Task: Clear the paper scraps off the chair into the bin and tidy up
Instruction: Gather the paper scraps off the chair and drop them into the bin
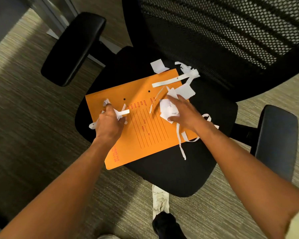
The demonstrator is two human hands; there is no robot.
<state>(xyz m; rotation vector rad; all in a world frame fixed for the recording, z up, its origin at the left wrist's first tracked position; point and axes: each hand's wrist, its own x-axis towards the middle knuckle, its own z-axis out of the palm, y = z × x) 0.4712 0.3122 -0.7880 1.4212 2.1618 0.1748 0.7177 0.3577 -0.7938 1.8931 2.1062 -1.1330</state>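
Note:
A black office chair seat (171,171) holds an orange file folder (141,128) lying flat. White paper scraps are strewn over the folder's far right part: a long strip (171,81), a square piece (158,65) and curled strips (181,144) hanging off its right edge. My left hand (110,125) rests on the folder's left side, fist closed around a bunch of white scraps (123,113). My right hand (183,112) lies over the folder's right side, fingers curled on a crumpled wad of paper (167,109). No bin is in view.
The chair's mesh backrest (231,31) rises at the upper right. Padded armrests stand at the left (76,47) and the right (276,140). Striped carpet (24,109) surrounds the chair. My white shoe (160,200) is under the seat's front edge.

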